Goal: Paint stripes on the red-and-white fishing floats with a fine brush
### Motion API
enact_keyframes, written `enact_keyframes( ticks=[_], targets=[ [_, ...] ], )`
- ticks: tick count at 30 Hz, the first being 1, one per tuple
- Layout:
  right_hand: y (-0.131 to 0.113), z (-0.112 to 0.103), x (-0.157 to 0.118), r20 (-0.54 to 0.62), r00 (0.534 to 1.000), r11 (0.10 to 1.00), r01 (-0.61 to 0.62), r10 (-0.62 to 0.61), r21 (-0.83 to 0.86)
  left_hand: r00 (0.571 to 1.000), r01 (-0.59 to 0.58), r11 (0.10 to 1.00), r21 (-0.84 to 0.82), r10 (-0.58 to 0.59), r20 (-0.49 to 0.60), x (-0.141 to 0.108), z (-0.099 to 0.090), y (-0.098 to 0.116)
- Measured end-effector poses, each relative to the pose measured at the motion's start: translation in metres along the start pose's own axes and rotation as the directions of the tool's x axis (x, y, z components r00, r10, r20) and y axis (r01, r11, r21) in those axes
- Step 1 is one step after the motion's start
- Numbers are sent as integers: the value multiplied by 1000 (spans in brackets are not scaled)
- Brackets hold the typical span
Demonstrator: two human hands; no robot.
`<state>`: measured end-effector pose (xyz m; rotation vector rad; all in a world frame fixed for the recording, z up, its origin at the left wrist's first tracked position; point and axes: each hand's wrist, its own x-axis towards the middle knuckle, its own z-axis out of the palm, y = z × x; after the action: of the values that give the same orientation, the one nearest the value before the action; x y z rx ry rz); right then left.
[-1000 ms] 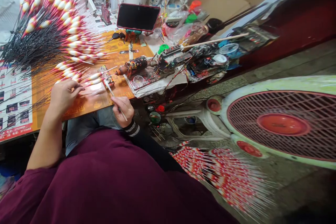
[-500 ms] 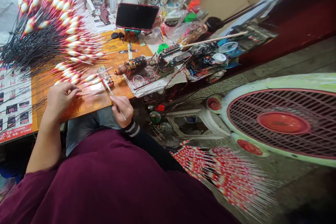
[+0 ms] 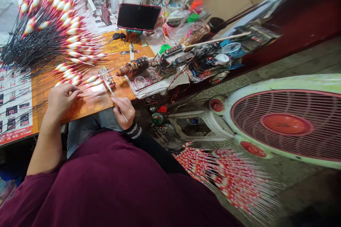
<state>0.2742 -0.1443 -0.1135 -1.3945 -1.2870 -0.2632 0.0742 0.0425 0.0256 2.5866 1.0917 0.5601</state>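
Note:
Over the orange table mat (image 3: 93, 107), my left hand (image 3: 62, 97) has its fingers bent and close together beside a row of painted floats (image 3: 69, 72); whatever they pinch is too small to make out. My right hand (image 3: 124, 110), at the mat's front edge, holds a thin brush-like stick (image 3: 113, 94) slanting up to the left. Its upper end is near a float with a red and white body (image 3: 92, 79) lying by a small paint-spotted block (image 3: 107, 77). Just right of that block sits a paint-covered motor tool (image 3: 137, 64).
A large pile of floats (image 3: 50, 25) covers the table's back left. Behind the tool stands a phone (image 3: 139, 16) on a holder. More floats (image 3: 229, 177) lie low at the right, below a green-framed fan (image 3: 286, 124). Cups and bottles line the back.

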Motion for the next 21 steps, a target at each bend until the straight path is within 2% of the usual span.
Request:
enact_keyframes(
  ticks=[6,13,21],
  targets=[
    [-1,0,2,-22,999,999,37,-37,-5,1000,-7,1000,-19,7,8,0,0,2],
    [0,1,0,24,999,999,-23,22,37,1000,8,1000,-20,-8,-4,0,0,5],
    [1,4,0,-17,999,999,-27,27,19,1000,3,1000,-31,-3,-17,0,1,5]
  ],
)
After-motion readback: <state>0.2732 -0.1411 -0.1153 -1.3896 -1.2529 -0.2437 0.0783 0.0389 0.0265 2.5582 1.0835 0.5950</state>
